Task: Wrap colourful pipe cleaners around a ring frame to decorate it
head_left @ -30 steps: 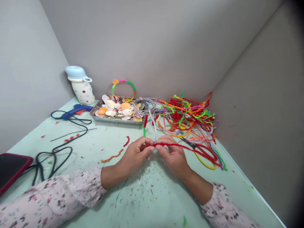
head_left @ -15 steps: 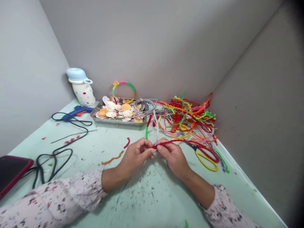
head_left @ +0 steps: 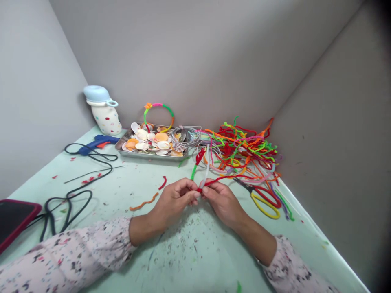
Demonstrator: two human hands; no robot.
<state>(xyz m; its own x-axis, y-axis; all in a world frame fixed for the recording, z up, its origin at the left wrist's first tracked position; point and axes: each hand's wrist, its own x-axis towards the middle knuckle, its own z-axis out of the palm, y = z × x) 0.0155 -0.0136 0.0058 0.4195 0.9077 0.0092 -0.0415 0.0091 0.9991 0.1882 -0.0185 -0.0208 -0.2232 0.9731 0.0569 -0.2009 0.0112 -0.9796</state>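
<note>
A phone [head_left: 18, 219] lies by the left edge of the desk [head_left: 189, 252]. Midway across, the left hand [head_left: 174, 199] and right hand [head_left: 222, 199] are clamped on a red pipe cleaner [head_left: 233, 176], a pale strip [head_left: 208, 160] rising between them. Scissors [head_left: 251, 189] lie toward the right edge. Beyond, a shell tray [head_left: 146, 155] and pipe-cleaner pile [head_left: 241, 146] line the far edge.

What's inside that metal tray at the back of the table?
The metal tray holds white and orange seashells, with a grey coil over its right end and a colourful ring rising at the back. The bottom is covered; anything beneath can't be seen.
</note>
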